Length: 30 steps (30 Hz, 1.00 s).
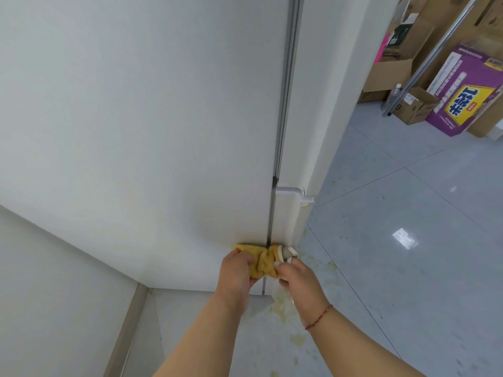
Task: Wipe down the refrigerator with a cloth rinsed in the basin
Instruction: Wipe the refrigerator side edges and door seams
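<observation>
We see the white refrigerator [152,110] filling most of the head view, its side panel running down to the floor, with a dark vertical seam [283,104] between the side and the front part. A white hinge bracket [291,192] sticks out just right of that seam, low down. The grey tiled floor [408,240] lies to the right, shiny, with yellowish stains near the fridge's bottom corner. A white wall [49,281] with a beige skirting strip [128,327] sits lower left.

Far right background: a purple and yellow printed box [468,93], brown cardboard boxes [392,74] stacked beside it, a slanted metal pole [432,53], a clear bottle [394,95] near the boxes.

Both forearms reach in from the bottom. The yellow cloth [262,258] is bunched at the fridge's bottom edge, right across the seam, touching the surface. Left hand [236,270] grips the cloth's left part, fingers curled over it. Right hand [296,278] holds the cloth's right end, fingers pinching it; a white edge of the cloth shows by the fingertips. A thin red cord bracelet [319,317] is on the right wrist.
</observation>
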Motion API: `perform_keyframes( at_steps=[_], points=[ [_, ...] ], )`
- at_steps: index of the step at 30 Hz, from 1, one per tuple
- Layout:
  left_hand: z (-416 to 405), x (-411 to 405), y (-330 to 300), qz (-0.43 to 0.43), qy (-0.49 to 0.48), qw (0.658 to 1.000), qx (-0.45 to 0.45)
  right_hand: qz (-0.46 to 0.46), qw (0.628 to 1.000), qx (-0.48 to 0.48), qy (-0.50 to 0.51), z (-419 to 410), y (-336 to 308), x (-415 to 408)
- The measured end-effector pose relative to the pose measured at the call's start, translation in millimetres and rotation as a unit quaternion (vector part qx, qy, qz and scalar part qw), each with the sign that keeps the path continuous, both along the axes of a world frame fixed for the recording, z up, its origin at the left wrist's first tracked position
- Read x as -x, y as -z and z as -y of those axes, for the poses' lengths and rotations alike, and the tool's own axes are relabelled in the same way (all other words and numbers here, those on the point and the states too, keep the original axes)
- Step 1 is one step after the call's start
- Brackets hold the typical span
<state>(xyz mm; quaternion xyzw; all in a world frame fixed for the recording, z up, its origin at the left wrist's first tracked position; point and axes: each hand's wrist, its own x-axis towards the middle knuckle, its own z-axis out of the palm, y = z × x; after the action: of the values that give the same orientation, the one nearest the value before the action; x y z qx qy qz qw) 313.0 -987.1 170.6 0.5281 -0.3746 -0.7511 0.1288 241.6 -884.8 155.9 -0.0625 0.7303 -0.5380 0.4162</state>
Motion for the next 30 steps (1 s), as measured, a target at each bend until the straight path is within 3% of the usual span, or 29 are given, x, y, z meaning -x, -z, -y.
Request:
perform_keyframes(
  at_steps=[3, 6, 12, 20, 24, 30],
  points=[
    [-9.9, -17.3, 41.9, 0.021, -0.019, 0.999, -0.042, 0.203, 0.966, 0.097, 0.125, -6.2, 37.8, -6.2],
    [-14.4, -27.6, 88.3, 0.05, -0.035, 0.995, -0.081, 0.292, 0.932, 0.094, 0.191, -10.4, 85.6, -9.2],
    [-12.2, -26.7, 188.1, 0.11, -0.01, 0.992, -0.065, 0.342, 0.907, 0.053, 0.24, -16.4, 187.4, -4.2],
    [-11.6, -20.3, 309.9, 0.152, 0.013, 0.987, -0.048, 0.376, 0.904, 0.025, 0.202, -18.6, 294.0, 2.0],
    [-12.0, -13.6, 357.7, 0.143, 0.008, 0.988, -0.061, 0.375, 0.901, 0.0, 0.22, -12.2, 337.8, 6.6],
    [-12.4, -3.5, 408.2, 0.121, 0.012, 0.989, -0.087, 0.416, 0.864, 0.025, 0.283, 4.2, 385.3, 13.2]
  ],
)
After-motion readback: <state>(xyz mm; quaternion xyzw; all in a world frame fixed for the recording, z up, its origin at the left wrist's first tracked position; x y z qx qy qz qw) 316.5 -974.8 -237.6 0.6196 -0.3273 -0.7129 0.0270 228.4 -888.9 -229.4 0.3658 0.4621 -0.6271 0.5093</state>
